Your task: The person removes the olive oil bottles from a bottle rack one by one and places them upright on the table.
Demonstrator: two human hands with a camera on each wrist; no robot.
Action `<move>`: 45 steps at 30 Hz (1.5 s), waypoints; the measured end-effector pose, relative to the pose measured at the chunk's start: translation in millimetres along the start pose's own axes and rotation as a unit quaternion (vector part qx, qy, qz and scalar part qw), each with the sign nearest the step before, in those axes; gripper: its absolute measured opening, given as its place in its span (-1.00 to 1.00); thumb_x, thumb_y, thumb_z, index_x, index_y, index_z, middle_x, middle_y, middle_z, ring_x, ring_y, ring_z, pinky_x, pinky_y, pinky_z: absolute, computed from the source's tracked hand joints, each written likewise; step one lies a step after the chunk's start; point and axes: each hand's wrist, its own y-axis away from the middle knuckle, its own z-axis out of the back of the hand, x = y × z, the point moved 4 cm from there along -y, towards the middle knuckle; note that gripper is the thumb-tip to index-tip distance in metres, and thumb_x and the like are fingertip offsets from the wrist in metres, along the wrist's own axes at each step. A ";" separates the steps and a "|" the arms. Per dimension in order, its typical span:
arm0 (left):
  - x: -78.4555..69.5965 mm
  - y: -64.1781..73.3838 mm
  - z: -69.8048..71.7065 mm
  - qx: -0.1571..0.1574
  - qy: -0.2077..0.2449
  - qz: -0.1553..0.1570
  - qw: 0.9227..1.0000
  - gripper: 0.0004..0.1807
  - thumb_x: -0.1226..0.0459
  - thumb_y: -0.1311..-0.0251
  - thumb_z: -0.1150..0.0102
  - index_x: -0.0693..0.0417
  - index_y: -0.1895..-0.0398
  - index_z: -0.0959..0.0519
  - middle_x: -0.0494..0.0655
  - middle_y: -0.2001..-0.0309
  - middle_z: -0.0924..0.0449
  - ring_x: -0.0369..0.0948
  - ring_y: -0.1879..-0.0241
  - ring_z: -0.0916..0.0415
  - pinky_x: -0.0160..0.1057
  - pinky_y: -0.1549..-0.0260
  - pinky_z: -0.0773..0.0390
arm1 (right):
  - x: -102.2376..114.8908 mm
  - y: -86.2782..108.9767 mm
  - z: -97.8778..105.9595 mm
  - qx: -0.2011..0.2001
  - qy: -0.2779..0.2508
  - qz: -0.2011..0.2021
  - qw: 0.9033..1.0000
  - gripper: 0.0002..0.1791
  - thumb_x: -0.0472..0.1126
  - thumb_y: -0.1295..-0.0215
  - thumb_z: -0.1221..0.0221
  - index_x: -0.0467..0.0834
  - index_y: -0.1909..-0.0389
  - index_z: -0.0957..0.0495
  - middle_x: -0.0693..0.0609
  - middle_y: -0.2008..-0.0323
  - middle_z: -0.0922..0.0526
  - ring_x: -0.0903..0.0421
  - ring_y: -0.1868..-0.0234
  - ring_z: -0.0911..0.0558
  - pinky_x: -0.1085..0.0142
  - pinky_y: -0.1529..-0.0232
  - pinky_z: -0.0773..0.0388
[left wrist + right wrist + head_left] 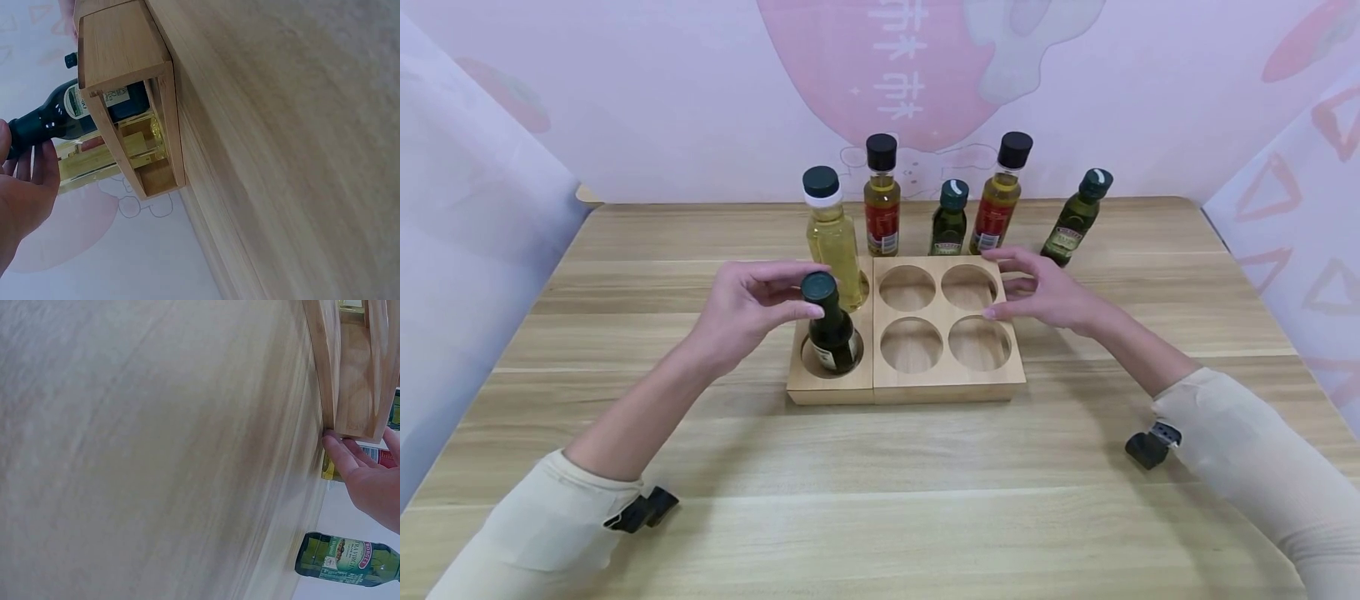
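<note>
My left hand (752, 308) pinches the dark green cap of a small dark glass bottle (835, 340) between thumb and fingers. Upright or nearly so, this bottle sits in the front-left hole of a light wooden bottle rack (950, 390). In the left wrist view its lower part (128, 103) shows inside the rack's open side. Behind it, a taller bottle of pale yellow oil (835, 242) occupies the back-left hole. My right hand (1045, 292) touches the rack's right side near the back corner, fingertips (334, 440) against the wood.
Behind the rack stand two red-labelled oil bottles (882, 208) (996, 208) with black caps and a small green bottle (949, 221). Another green bottle (1070, 225) is beyond my right hand. The rack's right section has several round holes (912, 345). A printed curtain (662, 100) borders the wooden table (880, 500).
</note>
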 end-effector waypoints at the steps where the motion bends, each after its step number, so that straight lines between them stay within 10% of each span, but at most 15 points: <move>1: -0.1 0.4 -0.2 -0.003 0.007 -0.003 1.000 -0.58 0.68 -0.11 -0.35 0.56 -0.09 -0.60 -0.22 0.13 -0.80 -0.25 0.13 -0.76 -0.31 0.06 -0.69 | 0.1 0.0 0.0 0.001 0.001 0.001 1.000 -0.09 -0.35 -0.23 -0.43 -0.20 -0.55 -0.20 -0.28 -0.40 -0.34 -0.29 -0.37 -0.47 0.14 -0.26 -0.56; 17: -14.9 3.6 1.4 -0.059 0.056 -0.038 0.996 -0.53 0.72 -0.11 -0.31 0.11 0.02 -0.77 -0.16 0.16 -0.80 -0.25 0.18 -0.73 -0.35 0.09 -0.69 | 1.2 1.1 -0.4 0.007 -0.001 -0.004 1.000 -0.08 -0.33 -0.25 -0.43 -0.21 -0.57 -0.17 -0.29 -0.41 -0.32 -0.29 -0.39 -0.45 0.16 -0.25 -0.57; 27: -23.3 4.9 6.1 -0.108 0.106 -0.064 0.986 -0.48 0.80 -0.07 -0.24 0.10 0.07 -0.78 -0.11 0.15 -0.80 -0.25 0.19 -0.72 -0.34 0.08 -0.70 | 0.6 0.6 -0.4 0.008 -0.002 -0.002 1.000 -0.07 -0.33 -0.25 -0.43 -0.21 -0.57 -0.16 -0.30 -0.41 -0.31 -0.30 -0.39 -0.45 0.16 -0.25 -0.58; 45: -40.9 -0.3 26.3 -0.157 0.153 -0.142 0.965 -0.58 0.34 0.07 -0.62 0.28 0.07 -0.76 0.00 0.22 -0.75 -0.24 0.32 -0.66 -0.39 0.17 -0.67 | -1.6 -0.7 0.3 0.001 -0.007 -0.002 1.000 -0.08 -0.35 -0.22 -0.44 -0.21 -0.55 -0.19 -0.29 -0.40 -0.34 -0.30 -0.37 -0.47 0.16 -0.23 -0.59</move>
